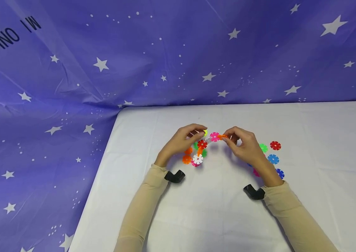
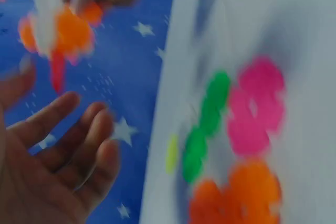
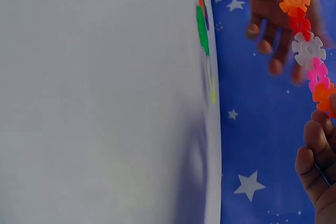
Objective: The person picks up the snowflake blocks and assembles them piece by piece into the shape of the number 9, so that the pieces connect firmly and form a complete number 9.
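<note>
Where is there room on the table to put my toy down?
The white table is bare near its far edge, and in front between the sleeves. It is crowded around the hands: loose discs beside the right hand, more under the left hand.

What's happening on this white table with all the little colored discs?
A person holds a chain of snowflake-shaped plastic discs above the white table, gripping one end with the left hand and pinching the other end, an orange disc, with the right hand. The chain runs through pink, white, red and orange pieces. Loose discs lie on the table: a red one and a blue one to the right, and a small cluster under the left hand.
</note>
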Available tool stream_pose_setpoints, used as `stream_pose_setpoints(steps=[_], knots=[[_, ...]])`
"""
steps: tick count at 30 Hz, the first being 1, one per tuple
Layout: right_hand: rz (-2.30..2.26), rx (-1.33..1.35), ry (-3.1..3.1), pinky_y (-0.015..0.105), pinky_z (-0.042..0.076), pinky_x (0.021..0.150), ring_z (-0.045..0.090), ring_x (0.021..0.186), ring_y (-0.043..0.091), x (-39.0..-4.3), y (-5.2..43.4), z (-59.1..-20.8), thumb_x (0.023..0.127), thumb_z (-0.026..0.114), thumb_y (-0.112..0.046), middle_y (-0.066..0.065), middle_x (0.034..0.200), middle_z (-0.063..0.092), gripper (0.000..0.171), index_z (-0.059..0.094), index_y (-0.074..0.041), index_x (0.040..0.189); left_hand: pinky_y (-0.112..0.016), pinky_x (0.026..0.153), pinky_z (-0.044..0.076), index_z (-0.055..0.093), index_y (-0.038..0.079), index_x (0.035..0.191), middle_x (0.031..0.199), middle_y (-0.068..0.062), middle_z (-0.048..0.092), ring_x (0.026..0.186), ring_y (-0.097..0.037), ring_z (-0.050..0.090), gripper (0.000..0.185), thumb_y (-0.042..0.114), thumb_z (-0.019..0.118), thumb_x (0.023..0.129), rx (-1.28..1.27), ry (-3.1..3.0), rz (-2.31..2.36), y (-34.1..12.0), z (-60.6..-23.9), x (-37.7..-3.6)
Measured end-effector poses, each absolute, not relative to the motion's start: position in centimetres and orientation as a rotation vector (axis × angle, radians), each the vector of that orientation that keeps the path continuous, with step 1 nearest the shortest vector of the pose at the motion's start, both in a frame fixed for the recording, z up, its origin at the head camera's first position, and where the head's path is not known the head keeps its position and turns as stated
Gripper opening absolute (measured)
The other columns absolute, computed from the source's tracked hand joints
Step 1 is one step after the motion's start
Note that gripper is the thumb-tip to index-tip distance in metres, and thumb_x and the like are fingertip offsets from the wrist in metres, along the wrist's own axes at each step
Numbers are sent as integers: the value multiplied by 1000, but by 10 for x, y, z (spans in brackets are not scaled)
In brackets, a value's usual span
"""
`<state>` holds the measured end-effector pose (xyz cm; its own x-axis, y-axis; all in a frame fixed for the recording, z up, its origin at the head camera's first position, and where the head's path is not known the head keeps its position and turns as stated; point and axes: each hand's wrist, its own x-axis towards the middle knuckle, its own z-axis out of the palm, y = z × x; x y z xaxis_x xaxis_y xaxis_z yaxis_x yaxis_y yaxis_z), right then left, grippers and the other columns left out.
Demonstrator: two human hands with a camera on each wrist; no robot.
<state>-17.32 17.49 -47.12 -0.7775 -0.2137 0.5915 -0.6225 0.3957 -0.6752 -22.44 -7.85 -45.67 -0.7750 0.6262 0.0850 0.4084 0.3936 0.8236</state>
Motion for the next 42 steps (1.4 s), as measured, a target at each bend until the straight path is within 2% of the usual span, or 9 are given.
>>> stream_pose_setpoints(steps=[5,10,14,20,28,31,36,40,42], knots=[[1317,730,-2298,15,44,59,52,62,6,-171,169,-474,76,78,8,1,80,67,23,66,-4,92,-24,85,52,62,13,127,115,-1,67,94,-9,62,44,22,77,86,999,2309,1304,-70,-445,-216],[1339,738,-2373,18,46,57,54,62,6,-169,164,-473,79,78,2,1,80,66,25,65,-4,99,-24,79,50,63,11,127,106,-2,68,93,-11,60,37,14,70,90,983,2339,1290,-80,-442,-219],[1372,737,-2488,22,45,56,53,62,7,-171,162,-476,83,78,-7,-2,79,63,26,65,-5,105,-27,76,50,64,12,126,112,-4,67,97,-16,60,33,11,66,93,877,2345,1385,-96,-438,-224],[1310,926,-2776,23,44,60,50,64,10,-187,150,-483,86,77,-18,-7,80,60,28,67,-10,111,-31,85,53,65,13,124,119,-4,66,107,-18,61,32,13,67,92,754,2395,1433,-114,-428,-227],[979,1184,-3020,28,43,70,48,71,10,-193,128,-481,85,77,-22,-5,83,56,31,68,-15,114,-35,89,53,64,9,123,114,-9,65,101,-22,62,36,13,73,88,659,2413,1445,-117,-423,-227],[914,1148,-3054,30,44,71,48,72,10,-190,127,-480,85,77,-21,-3,88,58,28,66,-14,109,-33,89,52,63,7,123,113,-10,64,100,-22,61,36,10,73,88,693,2381,1456,-113,-424,-228],[844,1033,-3095,30,46,72,50,74,12,-184,132,-480,83,79,-25,-1,96,55,28,61,-13,101,-27,77,52,60,9,132,113,-13,63,98,-24,60,42,7,69,90,714,2284,1483,-108,-426,-227],[878,933,-3121,31,46,71,51,74,14,-178,139,-479,83,78,-23,0,97,54,28,58,-12,100,-23,72,50,57,7,136,126,-14,62,97,-23,60,43,7,64,93,726,2200,1471,-103,-429,-226],[943,878,-3124,33,46,72,51,77,15,-176,144,-480,84,77,-20,1,96,55,28,57,-11,101,-23,68,50,57,5,136,131,-14,61,90,-22,60,42,7,63,94,717,2169,1459,-101,-431,-225]])
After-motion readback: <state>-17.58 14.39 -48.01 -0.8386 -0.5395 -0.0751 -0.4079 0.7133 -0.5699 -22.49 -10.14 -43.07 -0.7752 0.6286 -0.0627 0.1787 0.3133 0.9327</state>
